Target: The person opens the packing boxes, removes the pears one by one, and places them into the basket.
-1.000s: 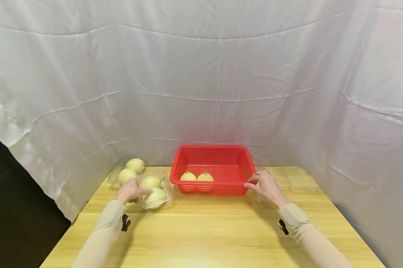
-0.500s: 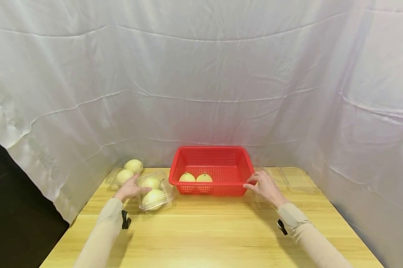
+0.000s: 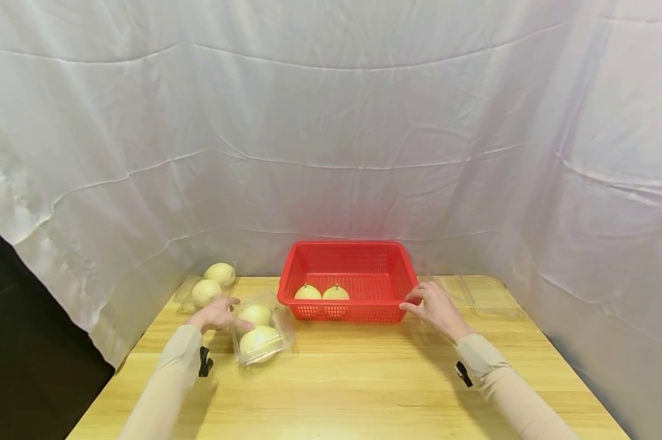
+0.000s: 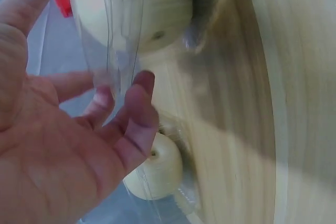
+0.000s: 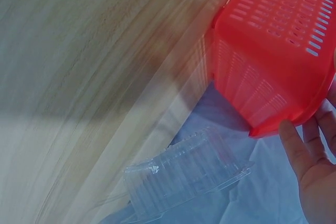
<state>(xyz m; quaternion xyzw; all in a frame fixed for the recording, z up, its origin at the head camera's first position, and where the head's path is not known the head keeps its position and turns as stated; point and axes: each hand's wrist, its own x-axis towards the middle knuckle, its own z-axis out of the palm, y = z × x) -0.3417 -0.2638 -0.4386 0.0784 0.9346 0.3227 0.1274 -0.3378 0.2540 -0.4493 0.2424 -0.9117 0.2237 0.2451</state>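
Note:
My left hand (image 3: 218,316) grips the left side of a clear plastic clamshell box (image 3: 287,327). Two pale yellow pears sit inside it, the nearer pear (image 3: 258,343) just beyond the thumb. In the left wrist view the fingers (image 4: 139,106) curl at the plastic edge, with a pear (image 4: 163,11) behind the film. My right hand (image 3: 438,308) pinches the front right corner of a red perforated basket (image 3: 347,310). Two more pears (image 3: 308,292) lie in its front left part. From the right wrist view, the thumb (image 5: 294,148) rests at the basket rim, and some fingers are cut off.
Behind the left hand, another clear box holds two pears (image 3: 206,293). An open plastic clamshell (image 3: 490,293) lies at the back right, beside the basket; the right wrist view shows its ribbed wall (image 5: 181,174). A pale curtain (image 3: 353,153) hangs behind the wooden table (image 3: 331,385).
The clamshell with two pears has shifted right and toward me, with my left hand at its side. My right hand stays at the basket corner.

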